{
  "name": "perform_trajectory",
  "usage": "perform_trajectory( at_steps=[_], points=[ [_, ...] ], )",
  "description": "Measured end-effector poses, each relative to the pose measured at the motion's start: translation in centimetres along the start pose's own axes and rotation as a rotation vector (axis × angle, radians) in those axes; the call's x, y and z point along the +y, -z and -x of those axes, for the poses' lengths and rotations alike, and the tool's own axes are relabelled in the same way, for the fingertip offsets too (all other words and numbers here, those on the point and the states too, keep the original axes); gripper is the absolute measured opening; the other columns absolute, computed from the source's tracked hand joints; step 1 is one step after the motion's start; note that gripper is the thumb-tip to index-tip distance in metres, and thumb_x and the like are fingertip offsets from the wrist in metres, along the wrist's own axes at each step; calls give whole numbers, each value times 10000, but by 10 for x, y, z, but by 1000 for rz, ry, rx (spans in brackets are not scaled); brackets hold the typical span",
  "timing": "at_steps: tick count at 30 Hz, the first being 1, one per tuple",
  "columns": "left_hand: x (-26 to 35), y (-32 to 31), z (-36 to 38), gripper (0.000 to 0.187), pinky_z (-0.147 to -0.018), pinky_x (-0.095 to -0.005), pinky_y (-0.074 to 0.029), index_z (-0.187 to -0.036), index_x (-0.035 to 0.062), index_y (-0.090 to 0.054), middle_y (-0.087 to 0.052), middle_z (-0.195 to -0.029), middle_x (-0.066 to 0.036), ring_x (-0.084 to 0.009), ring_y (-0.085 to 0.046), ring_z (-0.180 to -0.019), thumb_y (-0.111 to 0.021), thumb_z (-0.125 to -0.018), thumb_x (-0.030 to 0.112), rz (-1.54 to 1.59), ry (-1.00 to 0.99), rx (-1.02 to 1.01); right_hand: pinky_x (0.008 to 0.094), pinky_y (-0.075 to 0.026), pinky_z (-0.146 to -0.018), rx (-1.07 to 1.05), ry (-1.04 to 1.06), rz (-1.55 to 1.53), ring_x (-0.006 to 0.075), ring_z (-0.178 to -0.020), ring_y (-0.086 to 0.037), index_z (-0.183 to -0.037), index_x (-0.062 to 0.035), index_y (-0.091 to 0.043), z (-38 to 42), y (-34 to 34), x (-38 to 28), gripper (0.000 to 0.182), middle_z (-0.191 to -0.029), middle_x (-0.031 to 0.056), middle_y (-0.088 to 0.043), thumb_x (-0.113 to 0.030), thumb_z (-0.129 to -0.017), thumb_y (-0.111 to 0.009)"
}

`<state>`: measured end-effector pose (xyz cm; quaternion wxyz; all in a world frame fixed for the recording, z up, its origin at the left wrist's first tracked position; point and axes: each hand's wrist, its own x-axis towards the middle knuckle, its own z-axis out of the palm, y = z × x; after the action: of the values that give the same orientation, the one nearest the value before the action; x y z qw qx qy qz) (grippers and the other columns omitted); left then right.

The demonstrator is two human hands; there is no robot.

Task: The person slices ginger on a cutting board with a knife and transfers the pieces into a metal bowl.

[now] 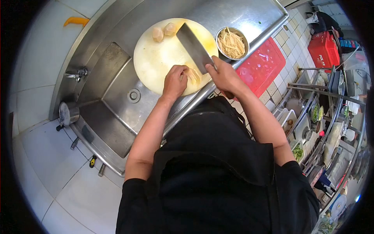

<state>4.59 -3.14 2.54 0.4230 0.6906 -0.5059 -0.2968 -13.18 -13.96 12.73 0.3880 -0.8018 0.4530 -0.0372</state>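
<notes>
A round white chopping board (154,64) lies over the steel sink top. My right hand (225,75) is wrapped round the handle of a cleaver (193,47), its broad blade slanting over the board's right part. My left hand (174,82) rests at the board's near edge, fingers curled down onto pale sliced pieces (194,78) of a peeled vegetable whose kind does not show. The cleaver's near corner is close to these slices. Two pale peeled chunks (157,34) sit at the far side of the board. Right of it stands a metal bowl (247,50) full of pale thin strips (231,42).
The sink basin (117,113) with its drain and a tap (76,74) is to the left. A metal pot (69,113) hangs by the wall, near an orange handle (76,21). A red board (261,68), shelving (311,91) with containers and a red cooler (323,50) are on the right.
</notes>
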Motion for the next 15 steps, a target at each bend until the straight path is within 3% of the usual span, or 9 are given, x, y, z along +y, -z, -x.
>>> perform_trajectory(
  at_steps=[3,5,7,10,12,13,15],
  points=[
    [-7,5,-8,286,-945,-398,-522,-1142,14,-673,-663,-1103,-177,-336,-647,-1058,-682,-859,51,-108,-121,62,507,-506,-847,6,-119,-66,494,-982,-653,-1239,60,-536,17,22,-4,417,-995,347,-664,-290,-1014,-540],
    [-15,8,-16,365,-940,-366,-530,-1207,53,-669,-666,-1177,-162,-281,-665,-1071,-730,-848,64,-321,-296,-6,496,-508,-852,40,-158,-162,478,-973,-667,-1269,58,-532,28,27,3,418,-990,338,-666,-275,-1015,-536],
    [-13,13,-22,357,-938,-364,-533,-1194,44,-672,-669,-1180,-159,-281,-669,-1071,-740,-845,69,-282,-233,-66,484,-507,-863,99,-104,-149,468,-992,-670,-1282,55,-529,42,21,20,420,-999,343,-664,-268,-1015,-531],
    [-15,15,-23,345,-931,-363,-538,-1168,28,-676,-675,-1178,-153,-281,-675,-1063,-759,-837,80,-225,-145,-122,469,-522,-773,99,-143,-213,409,-854,-699,-1273,40,-538,66,17,30,391,-924,306,-669,-256,-1018,-532],
    [-16,14,-22,342,-926,-363,-540,-1156,22,-678,-678,-1173,-149,-280,-679,-1055,-768,-833,86,-211,-130,-119,435,-512,-638,43,-256,-339,309,-654,-670,-1234,23,-554,81,15,31,336,-814,225,-650,-237,-1022,-535],
    [-16,13,-20,335,-937,-377,-533,-1151,19,-676,-674,-1170,-158,-300,-671,-1057,-761,-837,95,-189,-121,-98,435,-512,-638,50,-259,-346,309,-654,-670,-1234,23,-554,85,9,40,336,-814,225,-650,-237,-1022,-535],
    [-13,9,-14,328,-948,-391,-526,-1147,15,-674,-671,-1168,-166,-321,-663,-1058,-753,-841,104,-173,-114,-82,404,-477,-546,114,-222,-344,218,-532,-599,-1188,8,-566,93,-5,57,281,-734,152,-605,-220,-1026,-534]
  ],
)
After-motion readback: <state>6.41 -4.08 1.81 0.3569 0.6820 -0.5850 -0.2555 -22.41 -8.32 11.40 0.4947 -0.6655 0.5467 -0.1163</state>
